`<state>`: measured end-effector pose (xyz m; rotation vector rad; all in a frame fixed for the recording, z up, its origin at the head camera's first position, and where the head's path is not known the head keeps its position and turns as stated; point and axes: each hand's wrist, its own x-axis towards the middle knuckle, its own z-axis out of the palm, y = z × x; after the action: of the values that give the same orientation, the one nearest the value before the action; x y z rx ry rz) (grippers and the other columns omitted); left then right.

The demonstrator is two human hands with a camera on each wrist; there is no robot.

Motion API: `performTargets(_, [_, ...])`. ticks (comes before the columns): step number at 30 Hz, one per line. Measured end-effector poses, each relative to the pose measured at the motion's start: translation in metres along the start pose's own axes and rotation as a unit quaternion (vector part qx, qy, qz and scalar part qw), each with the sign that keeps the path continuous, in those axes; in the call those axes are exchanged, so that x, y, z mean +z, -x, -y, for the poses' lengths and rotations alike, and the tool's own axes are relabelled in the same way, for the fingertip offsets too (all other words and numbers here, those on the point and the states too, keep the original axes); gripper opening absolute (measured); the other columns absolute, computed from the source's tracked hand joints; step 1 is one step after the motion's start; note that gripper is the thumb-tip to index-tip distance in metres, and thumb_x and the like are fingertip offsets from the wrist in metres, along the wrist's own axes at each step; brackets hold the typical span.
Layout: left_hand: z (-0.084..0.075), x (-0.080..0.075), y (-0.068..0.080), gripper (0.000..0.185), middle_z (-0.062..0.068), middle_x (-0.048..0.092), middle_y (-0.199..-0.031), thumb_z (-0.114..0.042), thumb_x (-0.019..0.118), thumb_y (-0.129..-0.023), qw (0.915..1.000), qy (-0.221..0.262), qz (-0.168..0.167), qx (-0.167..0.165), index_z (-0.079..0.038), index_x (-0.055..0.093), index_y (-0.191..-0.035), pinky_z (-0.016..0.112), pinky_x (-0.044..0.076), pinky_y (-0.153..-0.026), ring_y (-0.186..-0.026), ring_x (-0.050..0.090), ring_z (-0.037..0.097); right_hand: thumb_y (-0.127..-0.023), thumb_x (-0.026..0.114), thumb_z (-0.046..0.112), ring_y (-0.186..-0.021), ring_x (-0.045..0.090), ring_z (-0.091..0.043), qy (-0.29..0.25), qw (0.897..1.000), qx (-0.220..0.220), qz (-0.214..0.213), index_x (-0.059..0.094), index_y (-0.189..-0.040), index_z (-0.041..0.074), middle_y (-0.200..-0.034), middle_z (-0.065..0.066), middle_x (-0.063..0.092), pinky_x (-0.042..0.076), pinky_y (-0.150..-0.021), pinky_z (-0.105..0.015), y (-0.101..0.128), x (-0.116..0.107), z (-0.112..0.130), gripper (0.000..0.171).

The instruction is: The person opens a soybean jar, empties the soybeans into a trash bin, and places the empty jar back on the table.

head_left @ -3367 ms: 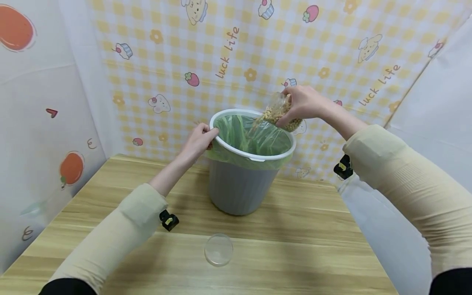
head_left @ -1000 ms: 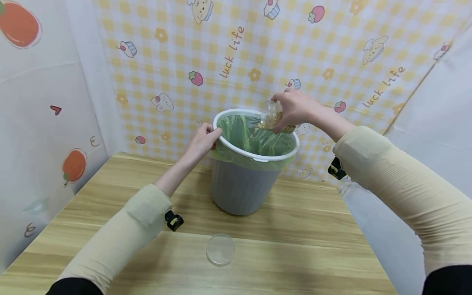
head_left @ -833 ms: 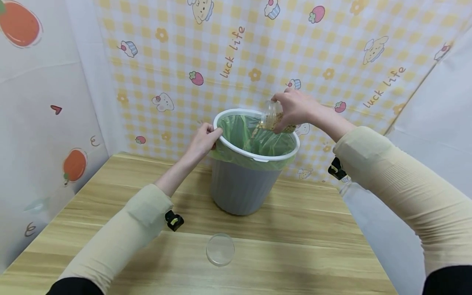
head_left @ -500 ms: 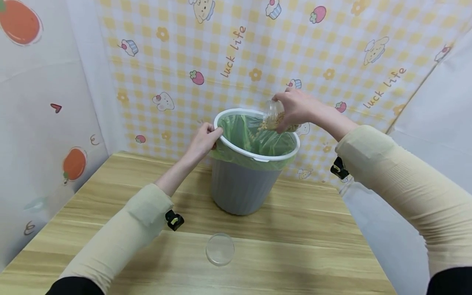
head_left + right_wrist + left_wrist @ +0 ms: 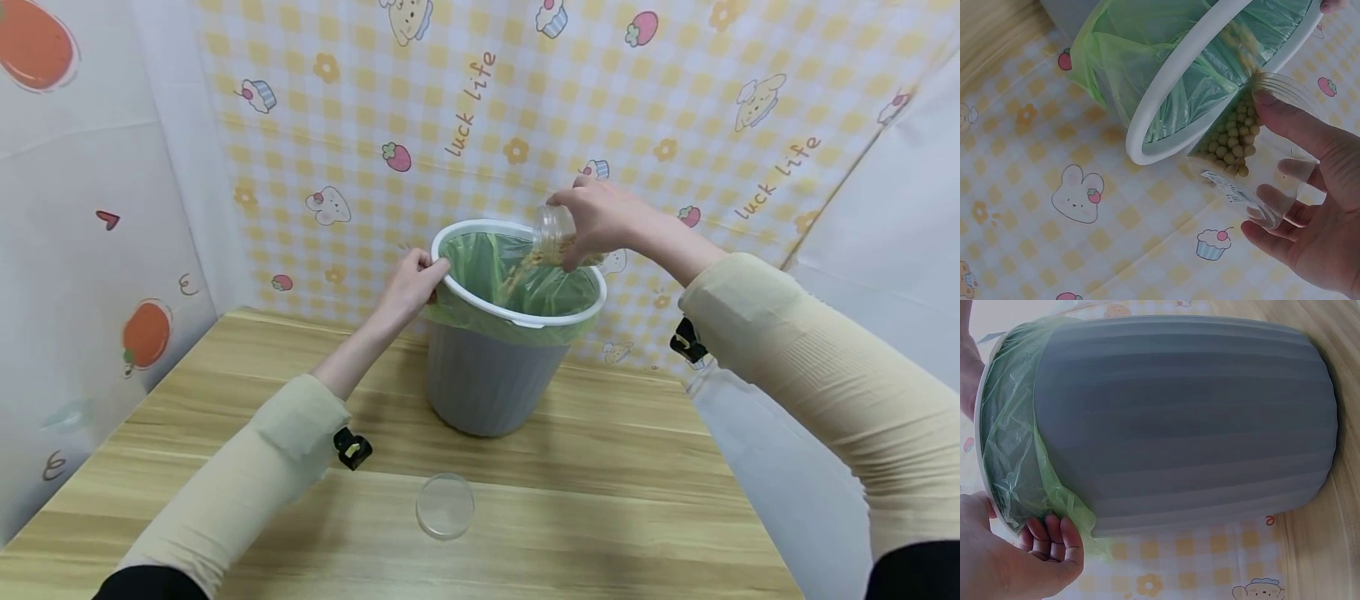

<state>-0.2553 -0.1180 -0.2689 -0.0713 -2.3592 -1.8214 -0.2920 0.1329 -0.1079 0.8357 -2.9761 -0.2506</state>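
Observation:
A grey trash can [image 5: 495, 383] with a white rim and a green bag [image 5: 480, 267] inside stands at the back of the table. My left hand [image 5: 408, 287] grips its rim at the left; in the left wrist view the fingers [image 5: 1054, 534] curl under the rim against the bag. My right hand [image 5: 603, 221] holds a clear jar [image 5: 1266, 150] tilted over the rim's right side. Round, soybean-like beans [image 5: 1229, 140] lie along the jar's lower wall, and a stream of them falls from its mouth into the bag. The bottom of the bag is hidden.
A round clear lid [image 5: 445, 507] lies on the wooden table [image 5: 600, 533] in front of the trash can. A yellow checked cloth [image 5: 360, 108] hangs right behind the can, and white sheets [image 5: 862, 275] stand at both sides.
Beans have kept falling from the jar, and fewer are left in it than at first. My right hand has lowered and tipped it slightly. My left hand has stayed on the rim.

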Motion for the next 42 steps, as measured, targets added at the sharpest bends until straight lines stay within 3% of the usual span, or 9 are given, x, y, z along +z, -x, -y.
performTargets(18, [-0.001, 0.000, 0.002, 0.025, 0.008, 0.052, -0.096, -0.035, 0.050, -0.099, 0.9999, -0.011, 0.007, -0.005, -0.011, 0.046, -0.096, 0.029, 0.048, -0.074, -0.081, 0.053, 0.020, -0.064, 0.094, 0.025, -0.127, 0.048, -0.044, 0.040, 0.999, -0.012, -0.011, 0.049, -0.146, 0.008, -0.140, -0.023, 0.051, 0.047, -0.102, -0.062, 0.000, 0.004, 0.004, 0.095])
performTargets(30, [-0.001, 0.001, 0.002, 0.025, 0.008, 0.051, -0.095, -0.036, 0.050, -0.099, 0.9999, -0.010, 0.008, -0.003, -0.012, 0.045, -0.095, 0.029, 0.050, -0.074, -0.080, 0.053, 0.019, -0.064, 0.092, 0.015, -0.122, 0.043, -0.041, 0.027, 0.999, -0.027, -0.022, 0.051, -0.147, 0.009, -0.138, -0.021, 0.049, 0.049, -0.094, -0.057, 0.001, 0.004, 0.008, 0.092])
performTargets(42, [0.001, 0.000, 0.003, 0.026, 0.008, 0.051, -0.096, -0.037, 0.049, -0.100, 0.9999, -0.010, 0.007, -0.003, -0.012, 0.044, -0.094, 0.029, 0.049, -0.075, -0.081, 0.053, 0.020, -0.065, 0.090, 0.008, -0.123, 0.041, -0.039, 0.048, 0.998, -0.035, -0.030, 0.050, -0.150, 0.010, -0.138, -0.019, 0.047, 0.050, -0.092, -0.056, 0.002, 0.002, 0.014, 0.094])
